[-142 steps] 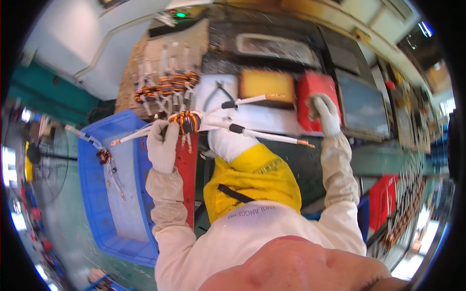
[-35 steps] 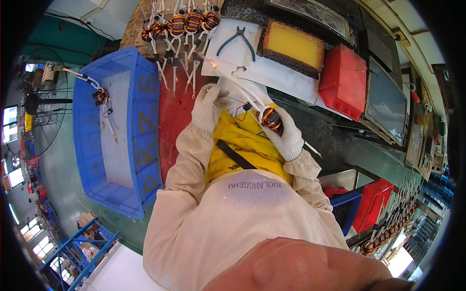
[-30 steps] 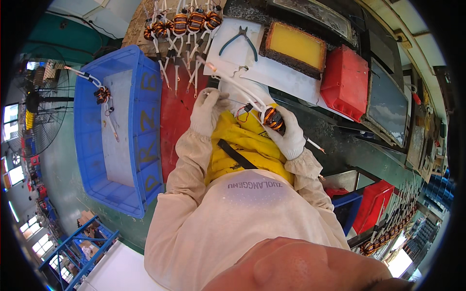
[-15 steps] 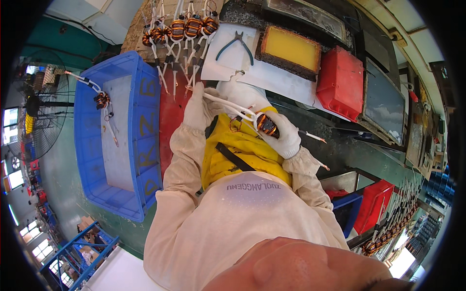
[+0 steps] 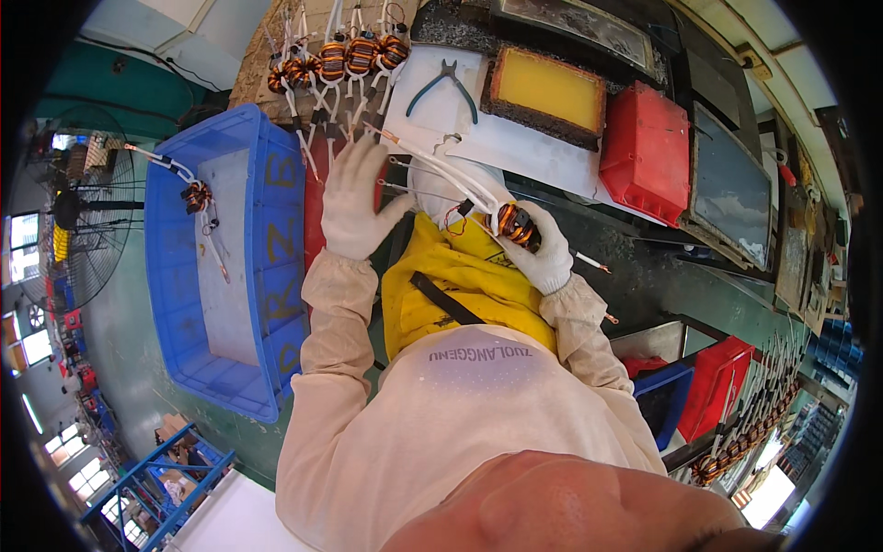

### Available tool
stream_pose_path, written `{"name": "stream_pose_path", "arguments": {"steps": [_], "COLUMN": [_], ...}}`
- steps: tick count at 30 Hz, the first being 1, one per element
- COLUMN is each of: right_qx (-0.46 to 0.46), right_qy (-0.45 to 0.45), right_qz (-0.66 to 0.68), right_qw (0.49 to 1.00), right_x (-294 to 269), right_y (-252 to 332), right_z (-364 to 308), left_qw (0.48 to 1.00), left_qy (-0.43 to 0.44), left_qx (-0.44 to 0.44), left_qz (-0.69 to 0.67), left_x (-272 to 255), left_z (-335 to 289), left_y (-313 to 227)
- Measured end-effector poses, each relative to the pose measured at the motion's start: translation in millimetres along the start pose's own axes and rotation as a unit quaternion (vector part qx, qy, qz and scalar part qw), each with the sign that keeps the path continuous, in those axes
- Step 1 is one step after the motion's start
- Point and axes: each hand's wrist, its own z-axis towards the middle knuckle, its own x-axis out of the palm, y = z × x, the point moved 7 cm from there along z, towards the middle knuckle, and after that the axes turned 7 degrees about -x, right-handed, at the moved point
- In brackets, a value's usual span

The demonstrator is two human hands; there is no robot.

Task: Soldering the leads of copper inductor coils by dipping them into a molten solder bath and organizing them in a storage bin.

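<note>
My right hand (image 5: pixel 544 253), in a white glove, grips a wire-wound ring coil (image 5: pixel 515 224) with copper and black windings. From the coil, white sleeved leads (image 5: pixel 441 166) with bare metal ends reach up and to the left; other lead tips stick out past the right hand. My left hand (image 5: pixel 354 202), gloved as well, holds nothing; its fingers are stretched out just left of the lead ends. Behind it, several similar coils (image 5: pixel 333 61) lie in a row on the bench, their leads hanging toward me.
A blue crate (image 5: pixel 276 276) stands at the left, with one coil (image 5: pixel 196 196) in it. Cutting pliers (image 5: pixel 447 90) lie on white sheet beside a tray of yellow material (image 5: pixel 550 85) and a red bin (image 5: pixel 646 156). More coils (image 5: pixel 736 451) line the lower right.
My left hand has let go of the leads and opened, moving slightly left. The leads now spread apart. My right hand still grips the coil, which has shifted slightly right.
</note>
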Motion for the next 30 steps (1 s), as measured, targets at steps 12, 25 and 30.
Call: {"name": "stream_pose_path", "arguments": {"steps": [12,25,30], "right_qx": [-0.021,-0.131,-0.14], "right_qy": [0.023,0.023,0.044], "right_qz": [-0.024,-0.16,-0.374], "right_qw": [0.999,0.978,0.916], "right_x": [-2,-109,-174], "right_y": [13,78,120], "right_z": [5,41,81], "left_qw": [0.974,0.996,0.779], "left_qy": [0.174,-0.014,0.129], "left_qx": [0.081,-0.085,-0.292], "left_qz": [0.117,-0.028,-0.54], "left_x": [102,46,90], "left_z": [-13,-28,-56], "left_y": [50,46,16]}}
